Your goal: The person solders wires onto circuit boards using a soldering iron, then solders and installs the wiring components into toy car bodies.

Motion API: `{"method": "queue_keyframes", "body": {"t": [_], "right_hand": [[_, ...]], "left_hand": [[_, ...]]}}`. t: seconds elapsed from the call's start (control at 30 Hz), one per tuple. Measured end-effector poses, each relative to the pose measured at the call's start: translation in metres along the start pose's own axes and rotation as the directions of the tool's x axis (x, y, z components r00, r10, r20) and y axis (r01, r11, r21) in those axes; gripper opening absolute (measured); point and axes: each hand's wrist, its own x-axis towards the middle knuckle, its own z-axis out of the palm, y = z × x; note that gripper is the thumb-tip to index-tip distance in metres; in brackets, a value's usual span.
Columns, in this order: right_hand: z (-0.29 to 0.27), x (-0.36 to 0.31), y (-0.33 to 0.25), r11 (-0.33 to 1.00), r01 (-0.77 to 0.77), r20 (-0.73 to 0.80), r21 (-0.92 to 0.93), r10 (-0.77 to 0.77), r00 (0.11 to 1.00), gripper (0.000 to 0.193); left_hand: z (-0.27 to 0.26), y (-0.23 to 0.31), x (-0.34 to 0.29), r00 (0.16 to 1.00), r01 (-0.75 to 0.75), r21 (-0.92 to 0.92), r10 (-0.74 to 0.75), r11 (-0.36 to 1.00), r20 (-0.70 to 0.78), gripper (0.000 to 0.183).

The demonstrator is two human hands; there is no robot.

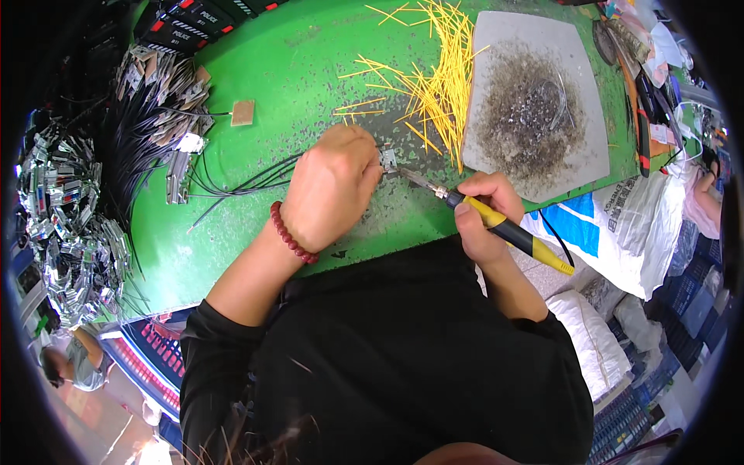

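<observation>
My right hand [490, 221] is wrapped around a yellow and black soldering iron [508, 229], its tip pointing left over the green table. The tip reaches a small silvery metal piece [389, 158] just beyond the fingers of my left hand [333, 182]. That hand is closed, pinching the piece or a wire end; the grip itself is hidden under the fingers. Thin black wires [252, 184] run leftward from behind my left hand to a silver metal part [177, 177] on the table. A tan square plate [242, 113] on a black wire lies farther off.
Thin yellow sticks [438, 93] lie loose beside a grey board [496, 39] with a sooty middle and a strand of wire [561, 101]. Bundled silver metal parts [70, 225] and black wires with tan plates [167, 93] crowd the left. A white bag [639, 232] sits off the right edge.
</observation>
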Motion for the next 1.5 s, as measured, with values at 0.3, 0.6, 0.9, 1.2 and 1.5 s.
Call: {"method": "queue_keyframes", "body": {"t": [0.3,0.6,0.9,1.2,1.5], "right_hand": [[-0.002,0.001,0.005,0.997,0.078,-0.018,0.02,-0.078,0.997,0.019],[0.0,0.018,-0.01,0.989,0.141,-0.019,-0.038,-0.142,0.99,0.05],[0.03,0.074,-0.011,0.884,0.269,0.2,-0.382,-0.205,0.958,0.044],[0.037,0.074,-0.012,0.912,0.169,0.233,-0.374,-0.084,0.969,0.038],[0.043,0.057,-0.006,0.911,0.229,0.103,-0.344,-0.205,0.973,0.039]], "left_hand": [[0.002,-0.001,-0.001,1.0,0.004,-0.008,-0.004,1.0,-0.025,0.006],[0.001,0.0,-0.002,1.0,-0.003,-0.03,0.003,1.0,-0.029,0.007],[0.004,-0.004,-0.002,0.997,-0.056,0.002,0.056,0.998,-0.051,0.005],[-0.005,0.004,-0.005,1.0,0.022,-0.048,-0.021,0.999,0.011,0.012],[-0.001,0.002,-0.001,0.999,0.002,-0.016,-0.003,1.0,-0.044,0.01]]}}
